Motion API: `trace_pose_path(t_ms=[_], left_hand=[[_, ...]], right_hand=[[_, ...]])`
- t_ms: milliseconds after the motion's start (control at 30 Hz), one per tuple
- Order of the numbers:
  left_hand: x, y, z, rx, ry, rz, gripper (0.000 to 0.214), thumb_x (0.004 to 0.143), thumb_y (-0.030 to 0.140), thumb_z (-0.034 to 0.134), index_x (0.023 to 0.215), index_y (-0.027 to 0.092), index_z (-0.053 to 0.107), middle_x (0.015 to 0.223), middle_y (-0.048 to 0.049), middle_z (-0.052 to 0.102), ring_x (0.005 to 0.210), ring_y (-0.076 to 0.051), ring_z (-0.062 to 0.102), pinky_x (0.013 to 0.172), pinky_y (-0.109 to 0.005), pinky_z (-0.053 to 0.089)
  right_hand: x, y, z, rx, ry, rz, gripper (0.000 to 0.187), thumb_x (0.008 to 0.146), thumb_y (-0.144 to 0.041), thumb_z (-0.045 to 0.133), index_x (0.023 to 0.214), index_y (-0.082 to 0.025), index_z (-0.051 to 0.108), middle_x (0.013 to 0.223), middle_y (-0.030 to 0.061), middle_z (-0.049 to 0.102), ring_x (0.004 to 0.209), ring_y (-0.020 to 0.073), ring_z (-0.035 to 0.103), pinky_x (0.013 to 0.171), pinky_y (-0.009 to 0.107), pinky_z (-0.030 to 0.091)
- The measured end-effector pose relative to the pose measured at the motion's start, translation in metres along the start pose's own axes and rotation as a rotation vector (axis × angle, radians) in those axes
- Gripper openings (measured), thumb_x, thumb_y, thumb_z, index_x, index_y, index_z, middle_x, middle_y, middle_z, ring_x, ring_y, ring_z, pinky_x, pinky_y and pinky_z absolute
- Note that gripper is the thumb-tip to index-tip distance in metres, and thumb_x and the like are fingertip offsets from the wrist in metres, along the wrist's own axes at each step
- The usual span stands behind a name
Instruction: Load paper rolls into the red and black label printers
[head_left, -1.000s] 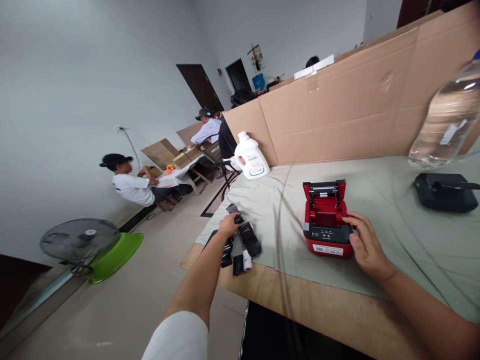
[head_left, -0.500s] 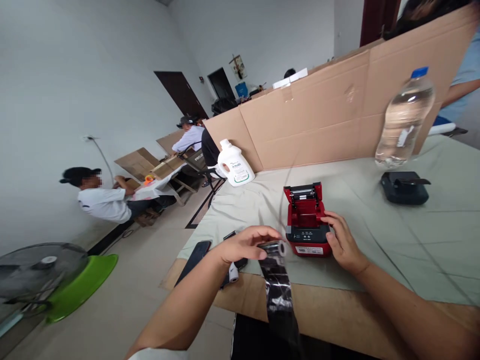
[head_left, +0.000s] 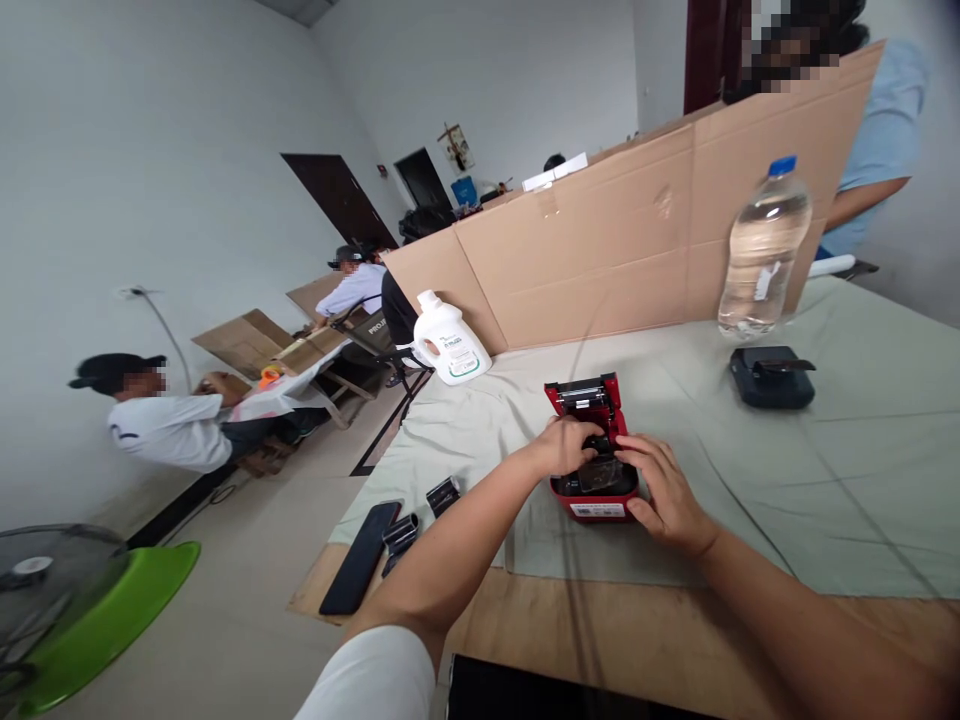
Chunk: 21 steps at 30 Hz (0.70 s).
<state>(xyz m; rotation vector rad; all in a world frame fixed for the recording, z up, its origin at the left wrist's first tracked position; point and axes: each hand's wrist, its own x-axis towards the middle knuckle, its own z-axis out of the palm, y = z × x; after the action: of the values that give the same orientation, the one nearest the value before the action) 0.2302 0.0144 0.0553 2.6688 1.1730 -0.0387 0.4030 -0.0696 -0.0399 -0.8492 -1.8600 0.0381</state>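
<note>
A small red and black label printer [head_left: 602, 508] sits on the cloth with its lid [head_left: 583, 393] raised. My left hand [head_left: 564, 445] reaches into its open compartment, fingers closed around a roll of glossy black film [head_left: 600, 472]. The fingers and printer walls hide most of the roll; a loose part lies over the printer's front panel. Against the printer's right side, my right hand [head_left: 670, 492] grips it, fingers along the upper edge and thumb near the front corner. More black rolls [head_left: 442, 495] and a dark phone [head_left: 361, 560] lie left of my left forearm.
A white jug [head_left: 452, 345] and a large water bottle [head_left: 765, 250] stand before the cardboard screen [head_left: 577, 250]. A dark square case [head_left: 771, 378] with a blade-like object on top lies at the right. A fan [head_left: 60, 600] stands on the floor at left; other people sit beyond.
My left hand has carried the black roll from in front of the printer, its film hanging down, into the open compartment. My right hand stays at the printer's right side. The view has shifted slightly.
</note>
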Motion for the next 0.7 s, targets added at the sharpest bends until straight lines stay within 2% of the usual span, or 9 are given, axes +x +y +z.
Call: trace_pose_path(t_ms=[100, 167, 233, 300, 367, 433, 533, 600, 700], left_hand=[[-0.002, -0.003, 0.005, -0.058, 0.039, 0.045, 0.03, 0.083, 0.021, 0.054, 0.111, 0.021, 0.064, 0.117, -0.0047, 0.068, 0.111, -0.021, 0.06, 0.102, -0.035, 0.039], [-0.006, -0.005, 0.007, -0.153, 0.111, 0.074, 0.027, 0.083, 0.017, 0.052, 0.106, 0.018, 0.066, 0.113, -0.0061, 0.069, 0.106, -0.019, 0.062, 0.098, -0.032, 0.043], [-0.011, -0.005, 0.007, -0.255, 0.264, 0.08, 0.026, 0.085, 0.015, 0.047, 0.102, 0.016, 0.066, 0.104, -0.0069, 0.07, 0.097, -0.017, 0.064, 0.091, -0.029, 0.047], [-0.016, -0.005, 0.004, -0.301, 0.475, 0.082, 0.026, 0.088, 0.016, 0.042, 0.099, 0.015, 0.065, 0.097, -0.0074, 0.069, 0.091, -0.016, 0.063, 0.086, -0.029, 0.049], [-0.018, -0.006, 0.0, -0.267, 0.675, 0.075, 0.025, 0.09, 0.021, 0.041, 0.1, 0.016, 0.063, 0.099, -0.0087, 0.066, 0.096, -0.018, 0.06, 0.091, -0.032, 0.047], [-0.016, -0.01, -0.003, -0.201, 0.796, 0.048, 0.027, 0.091, 0.029, 0.044, 0.109, 0.016, 0.061, 0.114, -0.0118, 0.06, 0.111, -0.022, 0.053, 0.1, -0.038, 0.041], [-0.011, -0.018, -0.002, -0.18, 0.778, 0.048, 0.041, 0.094, 0.04, 0.041, 0.125, 0.016, 0.051, 0.132, -0.0151, 0.05, 0.126, -0.026, 0.042, 0.107, -0.046, 0.034], [-0.013, -0.022, 0.002, -0.218, 0.744, 0.088, 0.043, 0.096, 0.043, 0.034, 0.127, 0.017, 0.049, 0.129, -0.0149, 0.051, 0.125, -0.026, 0.044, 0.107, -0.047, 0.034], [-0.027, -0.017, 0.014, -0.293, 0.778, 0.13, 0.042, 0.098, 0.041, 0.027, 0.124, 0.019, 0.052, 0.12, -0.013, 0.056, 0.117, -0.024, 0.048, 0.103, -0.045, 0.037]], right_hand=[[0.0, 0.0, 0.002, -0.024, -0.035, -0.019, 0.054, 0.082, -0.052, 0.056, 0.125, -0.02, 0.05, 0.121, 0.0136, 0.059, 0.121, 0.033, 0.047, 0.098, 0.054, 0.042], [-0.001, -0.001, 0.004, -0.043, -0.041, 0.003, 0.058, 0.077, -0.051, 0.064, 0.125, -0.021, 0.05, 0.117, 0.0125, 0.062, 0.119, 0.0329, 0.05, 0.096, 0.054, 0.044], [-0.002, -0.003, 0.006, -0.067, -0.029, 0.012, 0.059, 0.076, -0.048, 0.067, 0.126, -0.021, 0.05, 0.118, 0.0123, 0.062, 0.119, 0.0328, 0.05, 0.097, 0.054, 0.043], [-0.001, -0.004, 0.006, -0.098, -0.009, -0.008, 0.057, 0.076, -0.045, 0.068, 0.125, -0.022, 0.051, 0.121, 0.0129, 0.059, 0.12, 0.0327, 0.049, 0.098, 0.054, 0.042], [0.0, -0.006, 0.005, -0.125, 0.01, -0.042, 0.053, 0.077, -0.043, 0.069, 0.123, -0.022, 0.053, 0.125, 0.0138, 0.055, 0.121, 0.0324, 0.048, 0.099, 0.054, 0.042], [0.001, -0.007, 0.004, -0.143, 0.022, -0.055, 0.049, 0.077, -0.041, 0.068, 0.12, -0.021, 0.055, 0.126, 0.0144, 0.053, 0.121, 0.032, 0.047, 0.098, 0.053, 0.042], [0.002, -0.007, 0.003, -0.16, 0.024, -0.053, 0.047, 0.078, -0.04, 0.067, 0.118, -0.02, 0.055, 0.125, 0.0146, 0.053, 0.121, 0.0316, 0.047, 0.098, 0.052, 0.043], [0.001, -0.006, 0.003, -0.167, 0.032, -0.051, 0.048, 0.077, -0.039, 0.067, 0.118, -0.019, 0.054, 0.125, 0.0146, 0.054, 0.12, 0.0316, 0.047, 0.098, 0.052, 0.043], [0.0, -0.007, 0.003, -0.185, 0.076, -0.043, 0.053, 0.075, -0.04, 0.069, 0.121, -0.019, 0.052, 0.125, 0.0153, 0.053, 0.12, 0.0328, 0.047, 0.098, 0.053, 0.042]])
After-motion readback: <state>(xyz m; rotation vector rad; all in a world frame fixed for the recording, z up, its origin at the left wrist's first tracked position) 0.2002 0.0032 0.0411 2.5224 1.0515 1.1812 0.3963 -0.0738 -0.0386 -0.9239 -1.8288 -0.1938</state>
